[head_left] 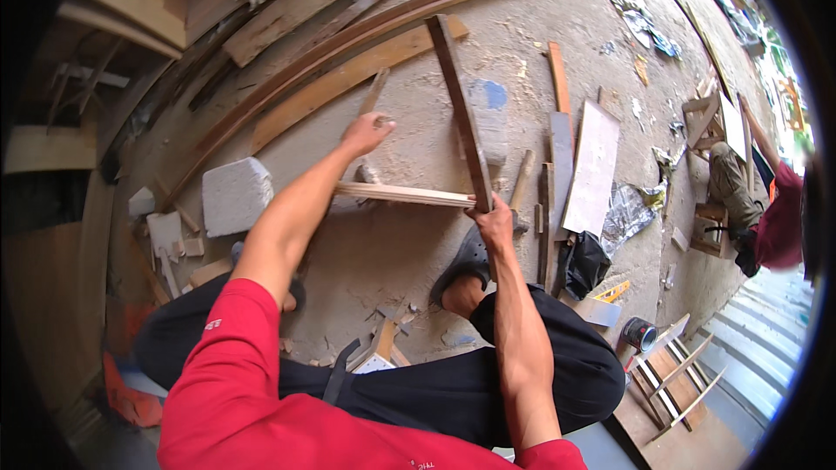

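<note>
My right hand [495, 219] is closed around the near part of a long dark wooden bar [460, 109], which slants up and away from me. A pale plywood strip [409, 196] meets the bar at that hand and stretches left across the space between my feet. My left hand [367, 133] hovers beyond the strip's left end, fingers loosely bent and apart, with nothing visible in them. Just past it shows a short wooden stick [374, 91]. Below it a small grey-brown lump [369, 174] is partly hidden behind the strip. A hammer [522, 183] lies beside my right shoe.
Long planks [357, 78] lie at the far left, near a pale block [237, 196]. On the right are boards [592, 165], a black bag [585, 265], a can [639, 334] and a slatted wooden piece [666, 383]. Another person [778, 222] sits at the far right.
</note>
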`<state>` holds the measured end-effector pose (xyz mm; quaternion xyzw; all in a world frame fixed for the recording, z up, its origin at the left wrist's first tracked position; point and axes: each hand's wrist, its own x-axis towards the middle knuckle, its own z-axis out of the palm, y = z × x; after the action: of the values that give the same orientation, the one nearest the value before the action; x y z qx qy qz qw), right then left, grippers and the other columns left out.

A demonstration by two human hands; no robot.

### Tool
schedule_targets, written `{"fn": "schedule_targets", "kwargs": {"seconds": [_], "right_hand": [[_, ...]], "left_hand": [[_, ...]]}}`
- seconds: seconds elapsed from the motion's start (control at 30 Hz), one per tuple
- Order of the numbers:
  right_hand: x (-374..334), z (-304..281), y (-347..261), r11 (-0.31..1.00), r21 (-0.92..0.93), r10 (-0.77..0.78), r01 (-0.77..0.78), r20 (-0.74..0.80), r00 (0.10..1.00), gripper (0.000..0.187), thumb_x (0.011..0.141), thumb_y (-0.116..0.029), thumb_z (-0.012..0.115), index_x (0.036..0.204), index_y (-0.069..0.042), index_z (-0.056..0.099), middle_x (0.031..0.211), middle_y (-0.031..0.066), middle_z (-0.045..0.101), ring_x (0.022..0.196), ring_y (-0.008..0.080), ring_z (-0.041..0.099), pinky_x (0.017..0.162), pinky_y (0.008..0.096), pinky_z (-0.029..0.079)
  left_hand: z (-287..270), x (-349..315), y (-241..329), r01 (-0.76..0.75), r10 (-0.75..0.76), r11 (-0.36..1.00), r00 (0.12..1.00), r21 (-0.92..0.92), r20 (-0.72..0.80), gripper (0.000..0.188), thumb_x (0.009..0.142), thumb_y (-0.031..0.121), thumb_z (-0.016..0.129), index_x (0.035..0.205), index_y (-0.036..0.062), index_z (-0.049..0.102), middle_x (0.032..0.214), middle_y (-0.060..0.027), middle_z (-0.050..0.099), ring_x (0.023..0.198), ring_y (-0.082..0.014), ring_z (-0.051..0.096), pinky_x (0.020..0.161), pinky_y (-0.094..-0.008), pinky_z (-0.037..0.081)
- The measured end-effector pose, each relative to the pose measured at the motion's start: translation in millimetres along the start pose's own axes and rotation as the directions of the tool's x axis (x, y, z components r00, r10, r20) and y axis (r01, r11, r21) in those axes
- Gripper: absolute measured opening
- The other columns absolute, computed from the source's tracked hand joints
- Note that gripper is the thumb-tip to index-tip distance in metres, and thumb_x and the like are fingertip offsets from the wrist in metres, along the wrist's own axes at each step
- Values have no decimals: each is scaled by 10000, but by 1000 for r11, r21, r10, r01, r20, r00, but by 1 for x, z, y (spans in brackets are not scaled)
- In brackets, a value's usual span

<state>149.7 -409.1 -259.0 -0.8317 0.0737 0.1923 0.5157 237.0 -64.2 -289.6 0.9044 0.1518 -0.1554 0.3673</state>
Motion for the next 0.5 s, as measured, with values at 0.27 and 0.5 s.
{"fn": "schedule_targets", "kwargs": {"seconds": [0.27,0.5], "right_hand": [[7,4,5,992,1,-128,128,45,991,307,719,-27,788,1010,-38,690,824,7,668,739,107,596,692,265,487],[-18,33,-61,949,-119,-274,293,151,950,293,712,-121,803,981,-70,698,774,23,676,712,126,610,674,300,486]], "left_hand": [[-88,-196,-128,-168,159,980,984,112,84,567,846,451,688,1296,130,561,1138,-167,672,1095,-292,626,967,-382,456],[-37,-279,-179,185,-261,946,923,-267,-283,693,783,281,716,1399,141,431,1204,-158,631,1093,-338,605,945,-422,481]]}}
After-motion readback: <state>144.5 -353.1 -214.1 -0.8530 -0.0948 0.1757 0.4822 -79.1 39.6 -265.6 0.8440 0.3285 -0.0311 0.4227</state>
